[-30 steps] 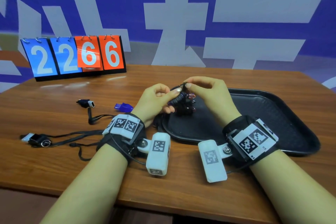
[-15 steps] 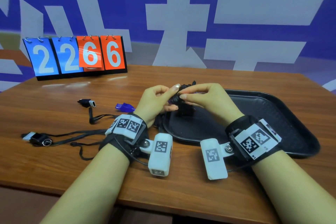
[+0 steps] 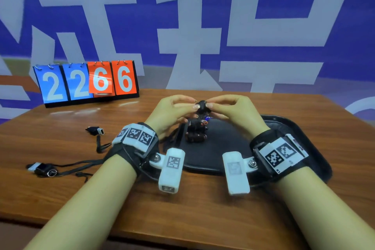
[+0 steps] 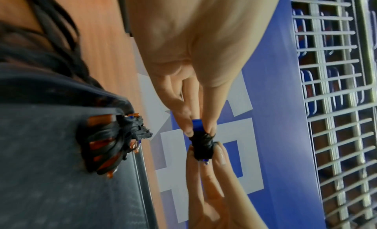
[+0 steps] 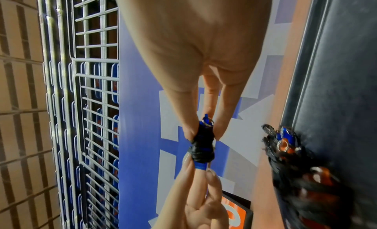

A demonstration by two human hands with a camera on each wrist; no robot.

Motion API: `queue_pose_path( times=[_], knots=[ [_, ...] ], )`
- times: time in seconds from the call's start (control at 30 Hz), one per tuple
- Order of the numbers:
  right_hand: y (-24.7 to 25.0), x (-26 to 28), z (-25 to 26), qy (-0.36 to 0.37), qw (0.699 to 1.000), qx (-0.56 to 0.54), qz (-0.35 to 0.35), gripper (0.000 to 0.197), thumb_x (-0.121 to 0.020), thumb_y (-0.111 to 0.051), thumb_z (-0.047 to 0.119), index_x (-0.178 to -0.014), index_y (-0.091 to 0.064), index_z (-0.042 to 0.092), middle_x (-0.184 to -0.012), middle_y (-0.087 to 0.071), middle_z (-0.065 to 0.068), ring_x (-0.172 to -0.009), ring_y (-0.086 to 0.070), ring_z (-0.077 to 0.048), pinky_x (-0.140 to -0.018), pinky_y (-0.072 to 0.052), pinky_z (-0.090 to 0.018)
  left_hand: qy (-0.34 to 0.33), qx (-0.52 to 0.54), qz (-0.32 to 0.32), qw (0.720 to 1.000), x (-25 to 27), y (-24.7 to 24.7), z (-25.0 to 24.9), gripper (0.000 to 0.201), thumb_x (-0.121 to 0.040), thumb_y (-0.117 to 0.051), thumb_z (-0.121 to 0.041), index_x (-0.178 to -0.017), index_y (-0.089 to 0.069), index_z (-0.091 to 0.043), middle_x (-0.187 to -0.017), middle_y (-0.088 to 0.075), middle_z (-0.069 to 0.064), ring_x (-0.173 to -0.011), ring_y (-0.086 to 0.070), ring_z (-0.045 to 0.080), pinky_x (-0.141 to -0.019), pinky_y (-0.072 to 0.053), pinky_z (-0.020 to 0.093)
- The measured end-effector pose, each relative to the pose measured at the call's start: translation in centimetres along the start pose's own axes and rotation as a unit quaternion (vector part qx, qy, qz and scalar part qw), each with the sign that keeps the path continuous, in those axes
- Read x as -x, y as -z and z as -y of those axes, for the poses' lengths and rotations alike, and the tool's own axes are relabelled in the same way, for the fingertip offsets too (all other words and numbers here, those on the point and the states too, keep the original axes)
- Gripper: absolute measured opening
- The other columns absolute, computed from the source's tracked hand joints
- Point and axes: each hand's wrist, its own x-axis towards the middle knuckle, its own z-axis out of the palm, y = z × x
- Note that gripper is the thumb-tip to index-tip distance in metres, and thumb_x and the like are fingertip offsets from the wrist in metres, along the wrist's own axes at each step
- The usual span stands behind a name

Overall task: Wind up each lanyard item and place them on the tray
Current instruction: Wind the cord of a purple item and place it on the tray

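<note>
A small blue item wound in black cord (image 3: 202,106) hangs in the air above the black tray's (image 3: 288,128) left end. My left hand (image 3: 195,107) pinches its blue end (image 4: 198,125) between thumb and fingers. From the other side my right hand (image 3: 209,105) pinches the end with the metal ring (image 5: 207,122). Below them on the tray lies a clump of wound lanyard items (image 3: 195,133), orange and blue under black cord (image 4: 106,145). Two unwound lanyards lie on the table to the left, one with a black-and-white piece (image 3: 95,131), one with a ring (image 3: 41,168).
A flip scoreboard reading 2266 (image 3: 87,82) stands at the back left of the wooden table (image 3: 60,134). Loose black cords (image 3: 81,165) trail from the left items toward my left wrist. A blue and white wall is behind the table.
Both hands have lifted the wound item a little higher and now pinch it end to end at fingertip level. The cord end that stuck out above it half a second ago no longer shows.
</note>
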Motion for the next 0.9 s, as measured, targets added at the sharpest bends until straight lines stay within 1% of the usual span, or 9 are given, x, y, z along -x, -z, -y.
queue_pose_path(
  times=[0.07, 0.13, 0.23, 0.43, 0.53, 0.63, 0.73, 0.83, 0.9],
  knots=[
    [0.8, -0.6, 0.6, -0.009, 1.0, -0.021, -0.006, 0.009, -0.082, -0.073, -0.002, -0.09, -0.071, 0.0, -0.093, -0.072, -0.013, -0.087, -0.071, -0.022, -0.074, -0.058, -0.022, -0.015, -0.05, -0.001, 0.999, -0.8, -0.6, -1.0, 0.016, -0.084, -0.077, -0.014, -0.1, -0.072, -0.013, -0.086, -0.077, 0.005, -0.079, -0.071, 0.012, -0.071, -0.053, 0.023],
    [1.7, -1.5, 0.8, -0.028, 0.998, -0.055, -0.013, 0.014, -0.081, -0.073, -0.004, -0.091, -0.065, 0.0, -0.098, -0.068, -0.018, -0.09, -0.069, -0.028, -0.074, -0.059, -0.024, -0.028, -0.092, -0.004, 0.995, -1.6, -1.2, -1.9, 0.012, -0.084, -0.077, -0.015, -0.096, -0.074, -0.013, -0.081, -0.076, 0.0, -0.071, -0.069, 0.004, -0.059, -0.048, 0.012],
    [3.4, -2.9, 0.5, -0.091, 0.994, -0.059, 0.008, 0.029, -0.081, -0.072, -0.005, -0.109, -0.063, -0.009, -0.11, -0.068, -0.024, -0.091, -0.07, -0.028, -0.076, -0.059, -0.024, -0.033, -0.157, 0.001, 0.987, -3.3, -2.1, -2.3, 0.015, -0.084, -0.077, -0.017, -0.098, -0.077, -0.011, -0.079, -0.075, -0.003, -0.064, -0.067, -0.001, -0.054, -0.045, 0.007],
    [5.2, -5.7, -1.2, -0.162, 0.986, -0.016, 0.035, 0.03, -0.081, -0.07, -0.008, -0.11, -0.066, -0.014, -0.103, -0.071, -0.021, -0.083, -0.07, -0.021, -0.066, -0.057, -0.018, 0.0, -0.179, 0.015, 0.984, -6.1, -3.8, -1.1, 0.014, -0.088, -0.071, -0.005, -0.101, -0.076, -0.002, -0.092, -0.075, 0.011, -0.072, -0.07, 0.005, -0.07, -0.055, 0.013],
    [5.8, -7.3, -2.4, -0.166, 0.986, 0.027, 0.013, 0.037, -0.077, -0.072, -0.014, -0.113, -0.064, -0.014, -0.106, -0.068, -0.024, -0.079, -0.069, -0.021, -0.063, -0.057, -0.018, 0.046, -0.192, 0.055, 0.979, -7.2, -4.5, -0.5, 0.028, -0.089, -0.06, 0.007, -0.114, -0.072, -0.001, -0.103, -0.074, 0.017, -0.095, -0.072, 0.023, -0.091, -0.056, 0.03],
    [6.4, -8.3, -3.9, -0.173, 0.98, 0.093, 0.002, 0.034, -0.074, -0.075, -0.012, -0.107, -0.069, -0.007, -0.099, -0.07, -0.016, -0.082, -0.067, -0.02, -0.068, -0.057, -0.018, 0.068, -0.275, 0.11, 0.953, -7.6, -5.3, 0.0, 0.043, -0.086, -0.051, 0.012, -0.116, -0.07, -0.012, -0.118, -0.07, 0.014, -0.099, -0.066, 0.025, -0.083, -0.054, 0.03],
    [6.9, -8.9, -5.4, -0.174, 0.97, 0.169, -0.022, 0.03, -0.07, -0.082, -0.004, -0.097, -0.073, 0.007, -0.089, -0.071, -0.007, -0.08, -0.066, -0.017, -0.067, -0.054, -0.017, 0.069, -0.335, 0.146, 0.928, -7.7, -6.1, 0.3, 0.057, -0.082, -0.042, 0.015, -0.117, -0.064, -0.024, -0.119, -0.066, 0.012, -0.098, -0.064, 0.028, -0.072, -0.053, 0.032],
    [6.8, -9.2, -6.6, -0.165, 0.961, 0.219, -0.033, 0.029, -0.067, -0.085, -0.002, -0.089, -0.075, 0.014, -0.089, -0.073, -0.006, -0.088, -0.069, -0.021, -0.085, -0.056, -0.031, 0.065, -0.407, 0.169, 0.895, -7.8, -6.6, 0.3, 0.063, -0.084, -0.042, 0.012, -0.136, -0.057, -0.021, -0.128, -0.063, 0.007, -0.11, -0.063, 0.029, -0.078, -0.053, 0.035],
    [6.7, -9.2, -6.9, -0.168, 0.961, 0.217, -0.022, 0.027, -0.069, -0.081, -0.006, -0.085, -0.074, 0.014, -0.084, -0.071, -0.006, -0.085, -0.068, -0.022, -0.087, -0.057, -0.034, 0.066, -0.455, 0.18, 0.87, -7.9, -6.8, 0.4, 0.063, -0.086, -0.043, 0.008, -0.139, -0.054, -0.023, -0.134, -0.059, 0.005, -0.117, -0.059, 0.027, -0.088, -0.05, 0.033]
  ],
)
